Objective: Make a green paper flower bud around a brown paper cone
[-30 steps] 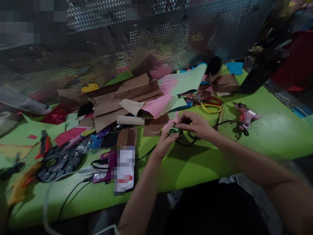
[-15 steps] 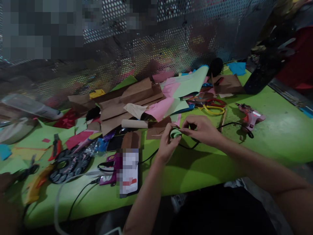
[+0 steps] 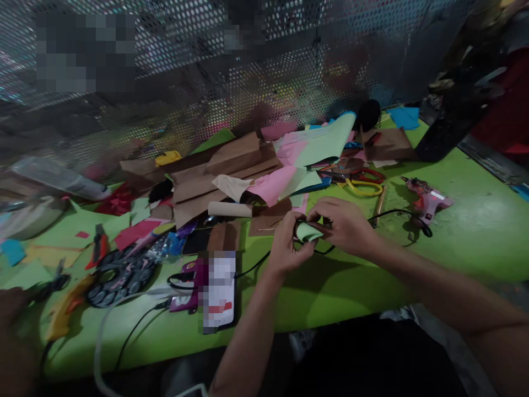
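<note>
A small piece of light green paper [image 3: 309, 232], curled into a loop, is held between my two hands above the green table [image 3: 314, 298]. My left hand [image 3: 289, 242] grips it from the left, thumb below and fingers behind. On the other side, my right hand [image 3: 345, 223] pinches its right edge; the fingertips are partly hidden. A black cord [image 3: 258, 266] runs along the table behind and beneath my hands. To the right lies a pink glue gun [image 3: 427, 201], apart from my hand.
Behind my hands are brown paper [image 3: 231, 160], pink paper [image 3: 273, 186] and scissors with yellow handles [image 3: 366, 187]. A phone [image 3: 219, 289] lies left of my forearm. Farther left are a yellow glue gun [image 3: 68, 311], red-handled pliers [image 3: 98, 248] and another person's hand [image 3: 14, 309].
The green paper has turned in my fingers and shows a wider curled face. My left hand has shifted slightly right, with its thumb farther along the paper.
</note>
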Tool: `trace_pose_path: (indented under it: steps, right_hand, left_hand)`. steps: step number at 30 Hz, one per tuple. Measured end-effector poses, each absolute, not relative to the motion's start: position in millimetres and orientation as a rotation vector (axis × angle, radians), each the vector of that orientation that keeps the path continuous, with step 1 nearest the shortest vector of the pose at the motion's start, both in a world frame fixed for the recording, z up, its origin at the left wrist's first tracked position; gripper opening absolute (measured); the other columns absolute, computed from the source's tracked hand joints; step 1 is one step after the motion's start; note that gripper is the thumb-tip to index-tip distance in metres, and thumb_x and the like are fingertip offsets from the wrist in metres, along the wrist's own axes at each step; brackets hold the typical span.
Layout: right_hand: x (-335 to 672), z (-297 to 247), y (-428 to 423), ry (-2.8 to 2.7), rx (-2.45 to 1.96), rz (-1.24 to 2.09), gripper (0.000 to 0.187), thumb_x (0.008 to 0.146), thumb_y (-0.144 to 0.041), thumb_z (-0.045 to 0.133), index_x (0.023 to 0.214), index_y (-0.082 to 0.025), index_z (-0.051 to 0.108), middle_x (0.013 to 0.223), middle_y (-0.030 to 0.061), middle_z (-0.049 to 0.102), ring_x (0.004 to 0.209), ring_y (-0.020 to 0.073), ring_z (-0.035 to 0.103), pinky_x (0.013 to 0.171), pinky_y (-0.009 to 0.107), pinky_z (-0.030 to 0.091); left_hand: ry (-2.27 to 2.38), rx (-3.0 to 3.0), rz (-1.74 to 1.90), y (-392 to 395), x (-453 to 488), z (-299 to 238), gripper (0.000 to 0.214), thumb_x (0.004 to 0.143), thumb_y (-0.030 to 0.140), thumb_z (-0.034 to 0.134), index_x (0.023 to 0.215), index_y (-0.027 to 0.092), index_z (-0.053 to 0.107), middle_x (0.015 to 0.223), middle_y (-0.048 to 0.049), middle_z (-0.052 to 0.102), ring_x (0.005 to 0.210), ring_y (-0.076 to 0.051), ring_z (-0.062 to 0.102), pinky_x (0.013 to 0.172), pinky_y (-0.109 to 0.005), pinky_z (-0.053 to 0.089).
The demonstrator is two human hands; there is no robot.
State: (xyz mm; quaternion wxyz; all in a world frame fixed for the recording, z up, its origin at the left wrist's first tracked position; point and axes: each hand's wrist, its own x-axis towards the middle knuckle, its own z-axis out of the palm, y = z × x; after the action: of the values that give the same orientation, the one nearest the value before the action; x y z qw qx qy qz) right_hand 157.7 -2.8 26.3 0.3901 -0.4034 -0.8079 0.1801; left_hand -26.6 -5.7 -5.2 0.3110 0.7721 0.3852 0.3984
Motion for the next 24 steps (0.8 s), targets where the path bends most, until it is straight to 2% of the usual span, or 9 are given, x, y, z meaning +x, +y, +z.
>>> trace_pose_path:
  steps: [5,9,13,19,24]
  right_hand:
    - [159.9,25.3,-1.8,-2.083,-0.888,0.419,0.014,0.086,-0.009,0.064,0.094,-0.018,0.070,0.093,0.0070,0.074,0.085,0.0192,0.066,0.076,0.029,0.048]
    - [160.7,26.8,-2.6,-2.160,-0.785,0.317,0.012,0.091,-0.013,0.063,0.095,-0.018,0.072,0.092,0.0078,0.074,0.084,0.0195,0.065,0.073,0.029,0.048]
    - [159.4,25.1,-4.1,-2.166,-0.763,0.274,0.013,0.092,-0.013,0.062,0.095,-0.019,0.073,0.088,0.0073,0.075,0.081,0.0190,0.065,0.069,0.029,0.046]
    - [157.3,23.8,-4.9,-2.126,-0.825,0.345,0.013,0.091,-0.015,0.062,0.092,-0.022,0.074,0.086,0.0064,0.075,0.081,0.0195,0.065,0.069,0.030,0.046]
    - [157.8,26.7,-2.2,-2.062,-0.820,0.540,0.012,0.090,-0.017,0.063,0.095,-0.021,0.073,0.090,0.0066,0.075,0.083,0.0191,0.067,0.074,0.031,0.050]
  left_hand:
    - [1.041,1.982,0.975,-6.9,-26.2,-3.3,0.027,0.078,0.035,0.061,0.098,0.022,0.048,0.085,0.0008,0.050,0.075,-0.015,0.047,0.068,-0.027,0.038]
    - [0.950,1.853,1.016,-6.8,-26.6,-4.1,0.033,0.075,0.034,0.061,0.104,0.023,0.048,0.094,-0.0010,0.053,0.081,-0.016,0.050,0.070,-0.028,0.041]
    - [0.898,1.796,1.076,-6.7,-26.9,-5.9,0.038,0.073,0.028,0.062,0.109,0.023,0.048,0.104,-0.0030,0.054,0.094,-0.019,0.054,0.081,-0.031,0.046]
    - [0.894,1.809,1.206,-8.3,-25.9,-13.0,0.050,0.074,0.022,0.062,0.120,0.027,0.042,0.109,-0.0034,0.050,0.101,-0.020,0.055,0.087,-0.034,0.047]
    - [0.853,1.875,1.329,-7.5,-25.7,-20.8,0.041,0.084,0.028,0.059,0.121,0.028,0.041,0.113,-0.0049,0.047,0.108,-0.021,0.052,0.093,-0.038,0.046]
